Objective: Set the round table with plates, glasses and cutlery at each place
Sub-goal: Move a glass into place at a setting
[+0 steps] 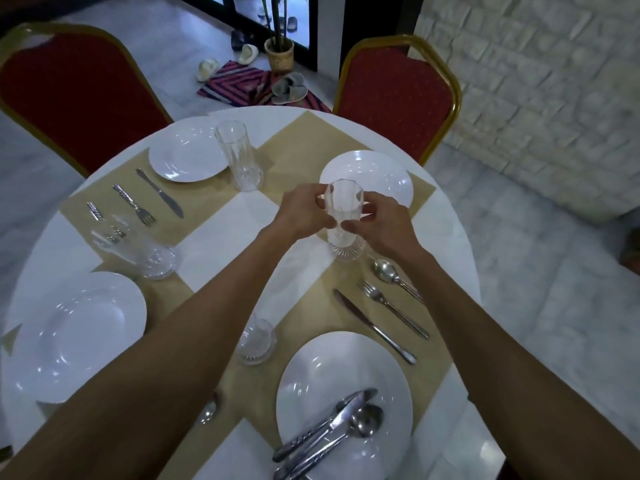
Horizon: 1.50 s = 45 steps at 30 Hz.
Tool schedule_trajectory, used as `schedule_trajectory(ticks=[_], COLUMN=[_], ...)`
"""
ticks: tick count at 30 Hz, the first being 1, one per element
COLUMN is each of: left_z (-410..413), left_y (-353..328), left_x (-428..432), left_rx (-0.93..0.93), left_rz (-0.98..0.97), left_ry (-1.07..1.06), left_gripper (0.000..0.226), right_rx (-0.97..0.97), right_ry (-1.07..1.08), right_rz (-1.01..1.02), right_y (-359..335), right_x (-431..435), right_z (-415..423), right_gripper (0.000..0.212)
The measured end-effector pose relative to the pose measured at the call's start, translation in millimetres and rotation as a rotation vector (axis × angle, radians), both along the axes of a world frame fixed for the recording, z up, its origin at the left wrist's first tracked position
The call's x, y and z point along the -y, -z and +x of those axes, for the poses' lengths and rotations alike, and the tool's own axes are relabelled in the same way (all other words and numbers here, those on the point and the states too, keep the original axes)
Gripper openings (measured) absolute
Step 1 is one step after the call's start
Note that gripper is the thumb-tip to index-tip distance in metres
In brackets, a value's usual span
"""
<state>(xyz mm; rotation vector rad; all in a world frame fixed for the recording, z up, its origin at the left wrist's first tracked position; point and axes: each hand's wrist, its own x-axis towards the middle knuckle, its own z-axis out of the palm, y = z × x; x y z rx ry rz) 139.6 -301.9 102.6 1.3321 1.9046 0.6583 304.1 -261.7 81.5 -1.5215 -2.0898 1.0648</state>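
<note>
Glass (343, 216) stands upright between two hands, over the middle of the round surface (221, 233). I cannot tell if its base touches the surface. All places below are told from this glass.

Far to the left and nearer is a big plate (83, 334). A leaning glass (138, 249) is well to the left. Just past that lies the left cutlery (133, 204), three pieces side by side. Left and farther back is a far plate (188, 155), and a tall glass (239, 155) stands beside that plate. A small glass (256, 341) sits nearer and a little left.

The left grip (304, 211) curls its fingers round the glass near the top. The right grip (381, 226) pinches the glass lower down from the other side.

Well nearer is a near plate (311, 375) with a pile of cutlery (332, 427) lying on it. Right behind the glass is a back plate (384, 174). Nearer and a little right lie a knife (374, 325), a fork (394, 313) and a spoon (391, 271), side by side.
</note>
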Motion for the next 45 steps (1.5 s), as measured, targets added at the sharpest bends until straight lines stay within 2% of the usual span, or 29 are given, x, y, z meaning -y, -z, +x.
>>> schedule_trajectory(ticks=[14, 25, 27, 30, 33, 35, 37, 39, 40, 45], left_z=[29, 46, 51, 67, 82, 91, 97, 101, 103, 111], left_y=[23, 34, 33, 37, 55, 70, 84, 91, 93, 96], left_x=[3, 28, 49, 94, 147, 182, 214, 240, 250, 277], left_rx=[0.032, 0.114, 0.109, 0.098, 0.094, 0.116, 0.045, -0.034, -0.070, -0.221], left_rz=[-0.045, -0.096, -0.077, -0.096, -0.197, -0.292, -0.363, -0.405, -0.415, -0.438], left_ry=[-0.023, -0.219, -0.219, -0.172, -0.102, -0.051, 0.015, 0.055, 0.079, 0.077], left_gripper=[0.059, 0.075, 0.071, 0.052, 0.036, 0.035, 0.037, 0.028, 0.020, 0.029], right_rx=[-0.047, 0.102, 0.097, 0.088, 0.082, 0.056, 0.052, 0.114, 0.135, 0.104], right_ry=[0.053, 0.076, 0.093, 0.120, 0.120, 0.089, 0.058, 0.020, 0.008, 0.010], right_rz=[-0.041, -0.031, -0.053, -0.094, -0.176, -0.292, -0.387, -0.408, -0.423, -0.618], right_y=[32, 42, 41, 45, 53, 59, 66, 74, 77, 90], right_x=[9, 16, 32, 71, 121, 156, 189, 219, 233, 277], right_z=[11, 22, 33, 52, 75, 92, 108, 118, 121, 123], right_gripper=[0.054, 0.049, 0.045, 0.037, 0.027, 0.023, 0.017, 0.010, 0.015, 0.028])
